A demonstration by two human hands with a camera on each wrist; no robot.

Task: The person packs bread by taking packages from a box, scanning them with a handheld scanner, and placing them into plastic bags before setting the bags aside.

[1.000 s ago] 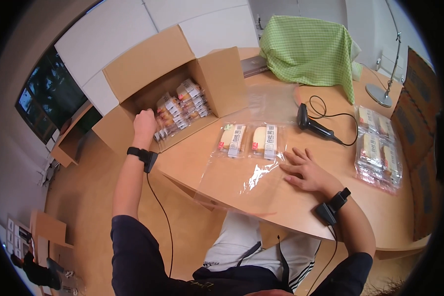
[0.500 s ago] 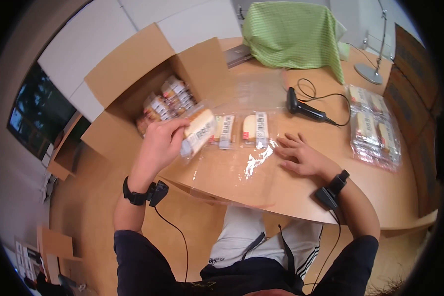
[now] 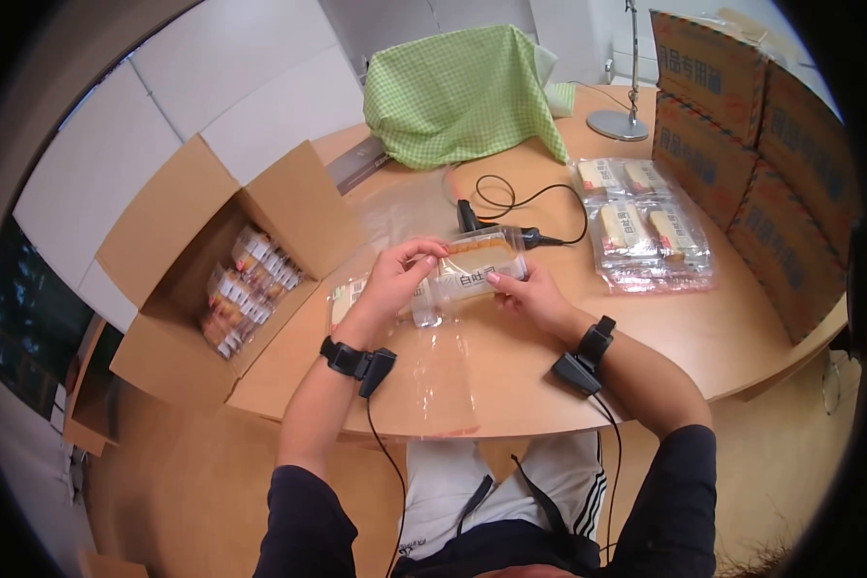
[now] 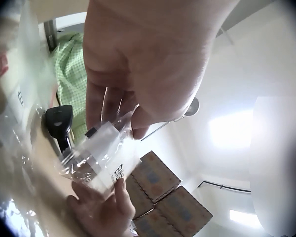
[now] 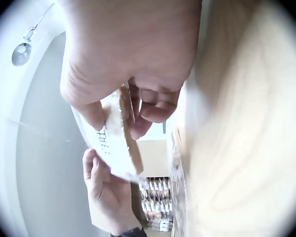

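Note:
A clear-wrapped bread pack [image 3: 472,258] with a printed white label is held up over the table between both hands. My left hand [image 3: 395,284] pinches its left end, thumb in front. At its right end my right hand [image 3: 539,301] grips the lower corner, its thumb on the label. The right wrist view shows the brown crust edge of the bread [image 5: 130,133] between right thumb and fingers. Beneath the hands, a large clear plastic bag [image 3: 443,390] lies flat. Another bread pack [image 3: 341,301] in it is partly covered by my left hand.
An open cardboard box [image 3: 169,231] at left holds several packs. Behind the hands lies a corded barcode scanner [image 3: 467,217]. Bagged bread packs [image 3: 618,236] sit at right, beside stacked brown cartons [image 3: 708,144]. A green checked cloth [image 3: 453,91] and a lamp base [image 3: 618,125] are at the back.
My left hand has brought a bread pack out of the box and over to the middle. My right hand has left the bag on the table and now grips the pack too. The head view has turned right.

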